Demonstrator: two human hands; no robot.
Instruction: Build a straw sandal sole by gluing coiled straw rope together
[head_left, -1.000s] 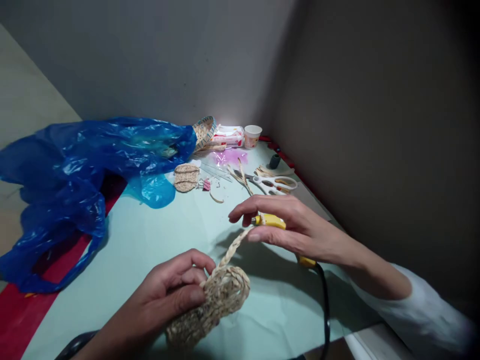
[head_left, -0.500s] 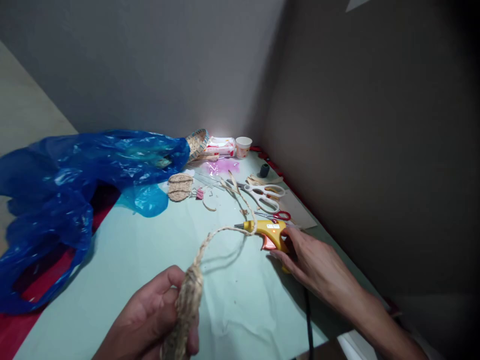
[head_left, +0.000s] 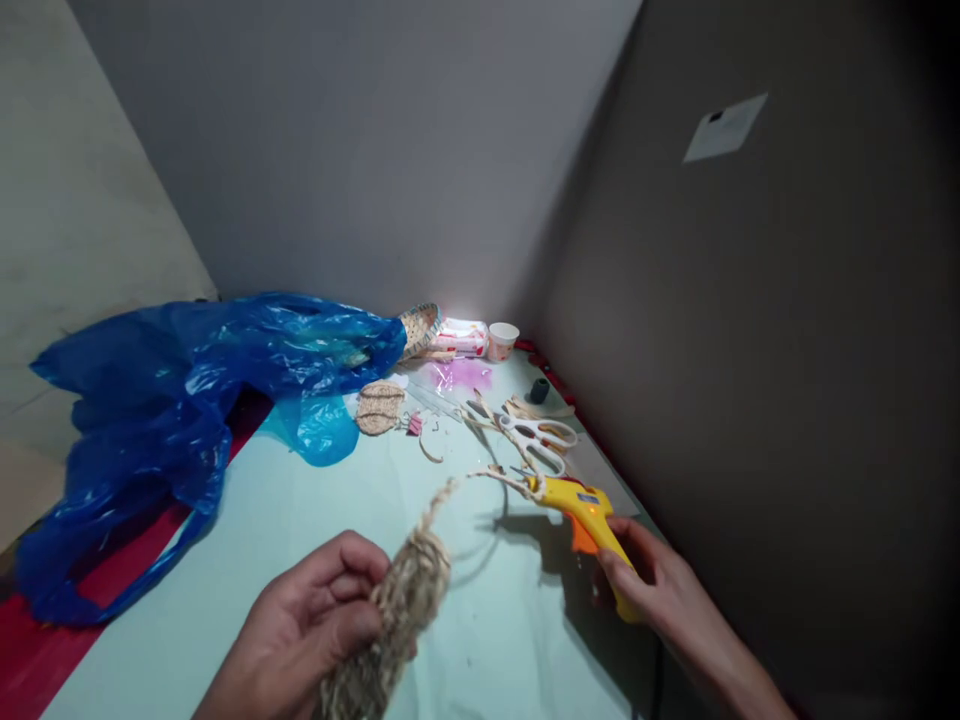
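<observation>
My left hand (head_left: 315, 620) is closed on a flat piece of coiled, braided straw (head_left: 397, 625) at the lower middle of the view. From its top end a thin straw braid (head_left: 435, 505) runs up and to the right, passing near the nozzle of a yellow glue gun (head_left: 592, 512). My right hand (head_left: 652, 580) grips the glue gun by its handle, lifted above the table, nozzle to the left, orange trigger underneath. Whether the braid touches the nozzle I cannot tell. Just beyond it lie white-handled scissors (head_left: 540, 435).
A blue plastic bag (head_left: 277, 345) spreads over the left of the pale green table (head_left: 247, 560). Farther back are a round woven straw piece (head_left: 379, 407), a pink binder clip (head_left: 414, 424), a paper cup (head_left: 502, 342), a dark spool (head_left: 539, 390) and a woven basket (head_left: 421, 328). Walls stand behind and right.
My right hand has taken hold of the glue gun's handle and raised it off the table. My left hand has turned the straw piece to show more of its flat side. The view has tilted up.
</observation>
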